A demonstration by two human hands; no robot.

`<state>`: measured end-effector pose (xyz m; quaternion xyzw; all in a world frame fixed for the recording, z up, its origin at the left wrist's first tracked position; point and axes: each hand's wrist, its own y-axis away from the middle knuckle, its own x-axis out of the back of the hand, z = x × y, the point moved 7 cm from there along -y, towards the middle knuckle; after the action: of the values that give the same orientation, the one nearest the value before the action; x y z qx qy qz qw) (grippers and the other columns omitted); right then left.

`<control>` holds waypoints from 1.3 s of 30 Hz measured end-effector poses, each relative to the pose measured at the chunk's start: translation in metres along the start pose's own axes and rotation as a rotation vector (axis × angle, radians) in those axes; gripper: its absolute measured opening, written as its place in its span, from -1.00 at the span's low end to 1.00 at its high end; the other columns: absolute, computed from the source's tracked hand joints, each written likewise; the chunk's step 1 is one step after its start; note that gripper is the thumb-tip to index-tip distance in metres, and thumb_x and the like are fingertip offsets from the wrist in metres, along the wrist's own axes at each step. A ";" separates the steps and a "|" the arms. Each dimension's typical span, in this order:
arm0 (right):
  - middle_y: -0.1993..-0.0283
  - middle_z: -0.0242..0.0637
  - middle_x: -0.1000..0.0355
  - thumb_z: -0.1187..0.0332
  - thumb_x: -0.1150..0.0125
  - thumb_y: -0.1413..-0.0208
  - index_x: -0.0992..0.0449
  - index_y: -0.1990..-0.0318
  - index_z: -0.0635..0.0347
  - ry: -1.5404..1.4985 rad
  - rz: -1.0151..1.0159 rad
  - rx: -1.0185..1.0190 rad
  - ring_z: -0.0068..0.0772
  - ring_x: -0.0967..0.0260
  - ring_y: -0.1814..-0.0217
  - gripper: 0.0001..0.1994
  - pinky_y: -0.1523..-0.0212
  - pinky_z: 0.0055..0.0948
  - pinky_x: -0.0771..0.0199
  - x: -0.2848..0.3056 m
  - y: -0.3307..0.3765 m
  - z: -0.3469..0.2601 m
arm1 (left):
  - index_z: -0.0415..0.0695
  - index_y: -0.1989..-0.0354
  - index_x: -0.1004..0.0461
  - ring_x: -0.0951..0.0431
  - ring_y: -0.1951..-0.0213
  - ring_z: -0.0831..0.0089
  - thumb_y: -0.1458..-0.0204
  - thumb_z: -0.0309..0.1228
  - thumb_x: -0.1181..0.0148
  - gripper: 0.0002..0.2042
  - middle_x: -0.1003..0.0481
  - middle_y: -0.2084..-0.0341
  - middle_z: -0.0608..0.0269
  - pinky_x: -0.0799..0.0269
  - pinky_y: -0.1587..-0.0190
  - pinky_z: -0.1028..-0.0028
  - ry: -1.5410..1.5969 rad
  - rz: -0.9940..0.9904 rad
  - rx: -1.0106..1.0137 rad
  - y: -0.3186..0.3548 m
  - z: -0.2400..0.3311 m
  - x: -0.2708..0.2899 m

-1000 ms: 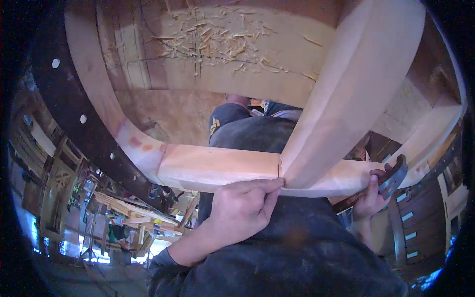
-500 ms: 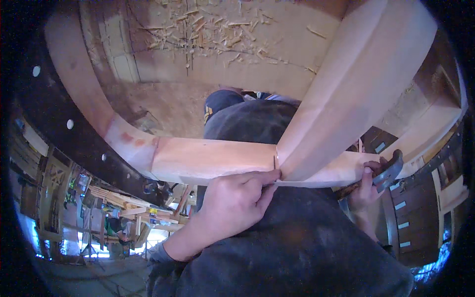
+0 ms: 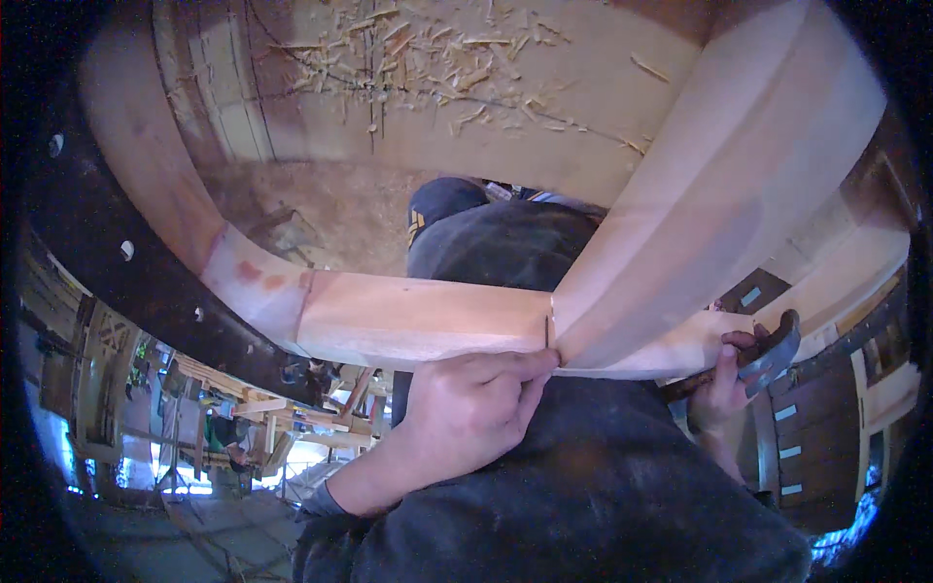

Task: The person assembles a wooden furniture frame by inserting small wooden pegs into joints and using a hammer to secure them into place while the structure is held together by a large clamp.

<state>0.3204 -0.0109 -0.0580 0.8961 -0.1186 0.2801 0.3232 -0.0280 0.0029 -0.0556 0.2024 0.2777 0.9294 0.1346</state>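
A thin dark nail sits against a pale wooden beam, close to where a thick slanting timber meets it. The thumb and fingers of my left hand pinch the nail's lower end, so its tip is hidden. On the right, beyond the slanting timber, my right hand is wrapped around a claw hammer. The hammer's metal head points up and right, and its dark handle runs partly behind my fingers. The hammer is apart from the nail.
A curved dark band with pale round holes borders the curved timber on the left. Wood shavings litter the panel at the top. Stacked lumber and a person appear at lower left.
The view has shifted slightly, so the beam and both hands appear a little farther right and lower. My left hand still pinches the nail and my right hand still grips the hammer.
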 end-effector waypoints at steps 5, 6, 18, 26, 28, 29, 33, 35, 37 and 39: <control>0.01 -0.24 -0.18 0.31 -0.02 -0.19 0.09 -0.30 0.25 0.301 -0.113 -0.086 -0.33 -0.16 -0.07 -0.40 -0.15 -0.29 -0.20 0.002 -0.002 0.005 | -0.19 0.53 -0.55 -0.61 0.53 0.36 0.19 -0.56 -0.36 -0.92 -0.60 0.52 0.26 -0.55 0.45 0.42 0.003 0.023 0.013 0.000 0.000 0.003; 0.01 -0.24 -0.18 0.31 -0.02 -0.19 0.09 -0.30 0.25 0.277 -0.136 -0.066 -0.33 -0.16 -0.07 -0.40 -0.15 -0.29 -0.20 0.001 -0.003 0.002 | -0.20 0.52 -0.56 -0.61 0.52 0.36 0.20 -0.56 -0.35 -0.92 -0.60 0.52 0.26 -0.56 0.44 0.42 0.006 -0.001 0.025 0.000 0.000 0.002; 0.09 -0.20 -0.28 0.40 -0.01 -0.10 0.00 -0.32 0.39 0.147 -0.102 0.196 -0.40 -0.18 0.08 -0.37 -0.12 -0.41 -0.15 -0.014 -0.001 -0.030 | -0.18 0.36 -0.57 -0.65 0.41 0.28 0.09 -0.55 -0.31 -0.90 -0.62 0.44 0.14 -0.58 0.33 0.41 -0.004 -0.056 -0.004 0.003 0.006 0.003; 0.25 -0.41 -0.34 0.43 -0.13 -0.11 -0.29 -0.12 0.39 -0.082 0.048 0.230 -0.62 -0.24 0.26 -0.58 0.22 -0.61 -0.25 0.006 0.014 -0.029 | -0.19 0.34 -0.60 -0.65 0.37 0.30 0.07 -0.51 -0.33 -0.89 -0.62 0.42 0.11 -0.56 0.28 0.43 0.016 0.021 -0.084 0.022 0.014 -0.002; 0.19 -0.35 -0.35 0.46 -0.14 -0.05 -0.32 -0.09 0.38 -0.050 0.062 0.117 -0.56 -0.25 0.15 -0.59 0.08 -0.56 -0.26 0.008 0.017 -0.022 | -0.20 0.34 -0.61 -0.66 0.35 0.31 0.06 -0.50 -0.32 -0.89 -0.62 0.41 0.11 -0.55 0.24 0.42 -0.045 0.008 -0.030 0.028 0.012 -0.005; 0.19 -0.35 -0.35 0.46 -0.14 -0.05 -0.32 -0.09 0.38 -0.073 0.033 0.183 -0.56 -0.25 0.15 -0.59 0.08 -0.56 -0.26 0.008 0.021 -0.026 | -0.22 0.33 -0.61 -0.65 0.33 0.34 0.06 -0.49 -0.31 -0.88 -0.62 0.38 0.10 -0.54 0.22 0.42 0.006 0.003 -0.028 0.032 0.011 -0.007; 0.12 -0.31 -0.41 0.45 -0.16 -0.09 -0.36 -0.08 0.36 -0.183 0.034 0.284 -0.49 -0.31 0.08 -0.62 -0.02 -0.50 -0.29 0.010 0.023 -0.035 | -0.27 0.31 -0.60 -0.60 0.34 0.53 0.03 -0.56 -0.29 -0.89 -0.63 0.38 0.16 -0.52 0.24 0.52 0.117 0.025 -0.029 0.034 0.009 -0.008; 0.10 -0.30 -0.42 0.44 -0.16 -0.09 -0.37 -0.08 0.36 -0.205 0.034 0.321 -0.48 -0.31 0.06 -0.62 -0.04 -0.49 -0.29 0.010 0.023 -0.038 | -0.25 0.33 -0.60 -0.60 0.38 0.52 0.03 -0.53 -0.30 -0.90 -0.62 0.43 0.16 -0.50 0.29 0.51 0.166 0.045 -0.015 0.035 0.008 -0.007; 0.06 -0.26 -0.44 0.43 -0.18 -0.10 -0.39 -0.06 0.37 -0.174 0.015 0.322 -0.48 -0.34 0.04 -0.63 -0.05 -0.47 -0.32 0.008 0.023 -0.040 | -0.25 0.34 -0.61 -0.53 0.41 0.62 0.01 -0.50 -0.29 -0.90 -0.60 0.48 0.25 -0.45 0.32 0.56 0.270 0.072 0.035 0.034 0.005 -0.003; 0.08 -0.26 -0.45 0.42 -0.19 -0.09 -0.40 -0.04 0.37 -0.178 0.040 0.312 -0.47 -0.36 0.06 -0.64 -0.04 -0.46 -0.34 0.009 0.023 -0.040 | -0.26 0.33 -0.61 -0.52 0.42 0.63 0.01 -0.50 -0.29 -0.90 -0.60 0.48 0.27 -0.44 0.32 0.57 0.211 0.066 0.006 0.035 0.011 0.001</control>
<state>0.3024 -0.0030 -0.0158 0.9541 -0.1194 0.2212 0.1630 -0.0286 -0.0200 -0.0266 0.1128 0.2863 0.9487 0.0732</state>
